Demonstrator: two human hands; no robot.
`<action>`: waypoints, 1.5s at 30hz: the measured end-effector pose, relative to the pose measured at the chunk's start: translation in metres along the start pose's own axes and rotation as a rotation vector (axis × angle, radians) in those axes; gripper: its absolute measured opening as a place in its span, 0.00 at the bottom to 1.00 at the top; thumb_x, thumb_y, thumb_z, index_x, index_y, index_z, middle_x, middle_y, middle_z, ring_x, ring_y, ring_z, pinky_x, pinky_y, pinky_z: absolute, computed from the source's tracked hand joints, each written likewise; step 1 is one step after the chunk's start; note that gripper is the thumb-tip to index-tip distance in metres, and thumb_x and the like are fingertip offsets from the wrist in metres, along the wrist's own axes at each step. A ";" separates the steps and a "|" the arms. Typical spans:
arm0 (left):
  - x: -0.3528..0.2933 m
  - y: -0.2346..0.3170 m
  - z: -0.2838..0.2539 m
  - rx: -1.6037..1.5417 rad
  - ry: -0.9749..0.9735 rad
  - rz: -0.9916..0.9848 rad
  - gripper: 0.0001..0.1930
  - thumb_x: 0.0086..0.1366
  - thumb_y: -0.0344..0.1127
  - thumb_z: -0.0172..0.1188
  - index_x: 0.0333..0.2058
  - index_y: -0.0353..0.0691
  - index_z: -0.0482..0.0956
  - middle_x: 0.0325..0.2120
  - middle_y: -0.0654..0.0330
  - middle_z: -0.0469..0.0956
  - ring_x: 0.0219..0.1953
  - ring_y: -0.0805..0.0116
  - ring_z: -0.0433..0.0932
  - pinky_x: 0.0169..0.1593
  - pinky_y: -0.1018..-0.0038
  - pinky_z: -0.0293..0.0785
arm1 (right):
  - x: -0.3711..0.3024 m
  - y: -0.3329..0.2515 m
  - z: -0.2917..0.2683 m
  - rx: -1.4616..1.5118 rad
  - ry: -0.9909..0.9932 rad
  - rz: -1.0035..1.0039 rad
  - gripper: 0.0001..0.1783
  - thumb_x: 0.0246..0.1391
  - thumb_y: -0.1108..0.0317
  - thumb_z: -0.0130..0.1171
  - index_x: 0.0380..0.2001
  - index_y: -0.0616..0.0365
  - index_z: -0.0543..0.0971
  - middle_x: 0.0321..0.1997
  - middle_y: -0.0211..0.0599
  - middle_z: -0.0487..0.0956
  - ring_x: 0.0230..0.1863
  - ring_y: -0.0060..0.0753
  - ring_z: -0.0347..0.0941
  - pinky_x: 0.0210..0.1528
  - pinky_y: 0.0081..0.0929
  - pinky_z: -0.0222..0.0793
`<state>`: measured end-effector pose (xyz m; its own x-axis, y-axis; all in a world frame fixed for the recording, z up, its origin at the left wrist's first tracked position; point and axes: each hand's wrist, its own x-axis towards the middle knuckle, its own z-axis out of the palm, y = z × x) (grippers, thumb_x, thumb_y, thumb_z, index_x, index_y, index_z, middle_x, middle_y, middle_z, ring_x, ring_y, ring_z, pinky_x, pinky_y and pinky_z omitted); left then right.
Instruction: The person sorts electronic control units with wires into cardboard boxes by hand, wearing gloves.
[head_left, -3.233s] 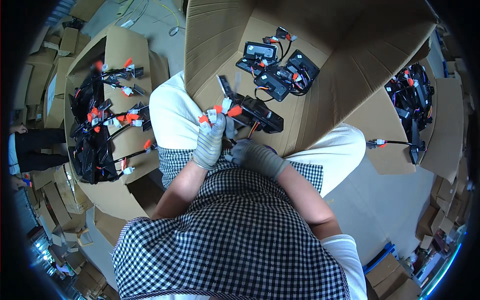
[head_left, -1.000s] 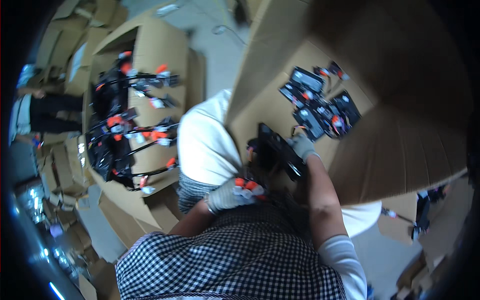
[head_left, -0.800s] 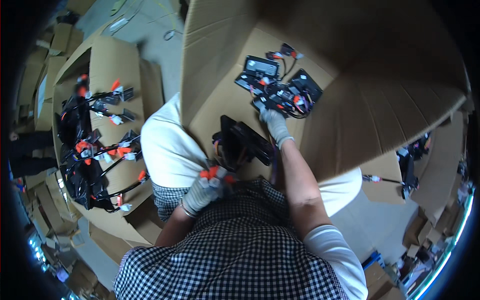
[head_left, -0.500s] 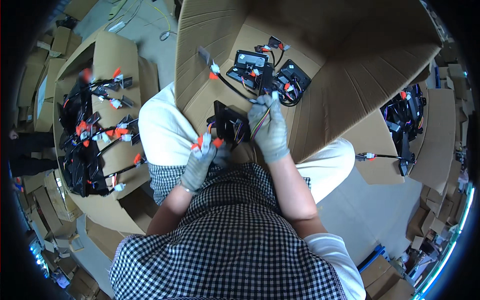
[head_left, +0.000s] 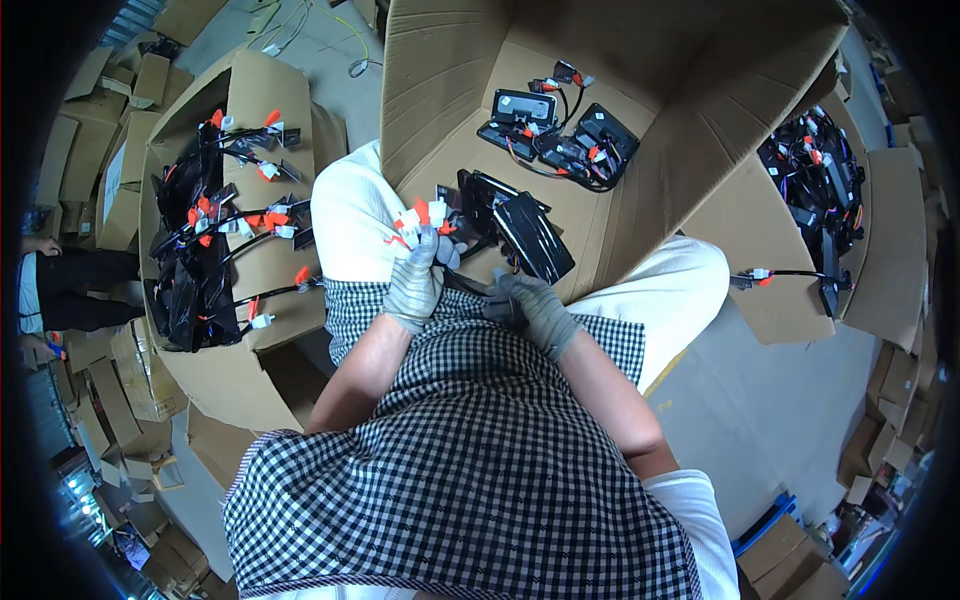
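My left hand [head_left: 413, 288], in a grey-white glove, is closed around a bunch of white wire connectors [head_left: 425, 216] with orange-red caps. My right hand [head_left: 540, 312], gloved the same way, is curled low in front of my lap. Its fingers are closed at a dark piece [head_left: 503, 311] whose kind I cannot make out. Just beyond both hands, at the near side of the big carton, black electronic units [head_left: 532, 238] with glossy flat panels lean together at a tilt. A black cable passes between the hands, partly hidden by the fingers.
The big open cardboard carton [head_left: 730, 125] tilts toward me between my legs, with several black wired units [head_left: 606, 140] deeper inside. Cartons of similar wired parts stand at left [head_left: 195, 240] and right [head_left: 815, 180]. Another person's dark-clad legs [head_left: 85, 288] show at far left.
My right hand has come down toward my lap, away from the coloured wires it held. The left hand has risen slightly with the connectors. The black units near the hands now lie tilted to the right.
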<state>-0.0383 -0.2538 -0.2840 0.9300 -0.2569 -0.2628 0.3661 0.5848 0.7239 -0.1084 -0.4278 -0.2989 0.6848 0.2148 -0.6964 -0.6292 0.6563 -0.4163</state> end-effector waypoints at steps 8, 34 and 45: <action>-0.012 0.006 0.006 0.364 -0.011 -0.034 0.13 0.62 0.46 0.57 0.26 0.47 0.67 0.17 0.71 0.59 0.17 0.79 0.60 0.37 0.77 0.69 | -0.023 -0.045 0.024 -1.271 0.179 -0.500 0.09 0.56 0.65 0.52 0.30 0.58 0.78 0.24 0.39 0.77 0.23 0.31 0.74 0.28 0.26 0.68; -0.005 0.001 -0.018 1.475 -0.688 0.122 0.14 0.56 0.27 0.52 0.42 0.45 0.68 0.37 0.56 0.69 0.21 0.66 0.70 0.20 0.72 0.68 | -0.009 -0.056 -0.019 -1.221 -0.629 -0.394 0.06 0.50 0.74 0.51 0.31 0.53 0.77 0.32 0.34 0.76 0.34 0.38 0.72 0.38 0.30 0.69; -0.004 0.005 -0.008 1.418 -0.655 0.131 0.13 0.60 0.36 0.53 0.43 0.39 0.70 0.26 0.57 0.75 0.26 0.65 0.73 0.28 0.71 0.70 | 0.010 -0.043 -0.036 -1.460 -0.701 -0.826 0.07 0.49 0.73 0.51 0.31 0.52 0.77 0.29 0.33 0.75 0.32 0.39 0.72 0.32 0.32 0.69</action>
<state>-0.0399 -0.2437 -0.2847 0.6387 -0.7611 -0.1133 -0.3909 -0.4477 0.8042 -0.0879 -0.4795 -0.3090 0.7211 0.6827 0.1181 0.3971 -0.2675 -0.8779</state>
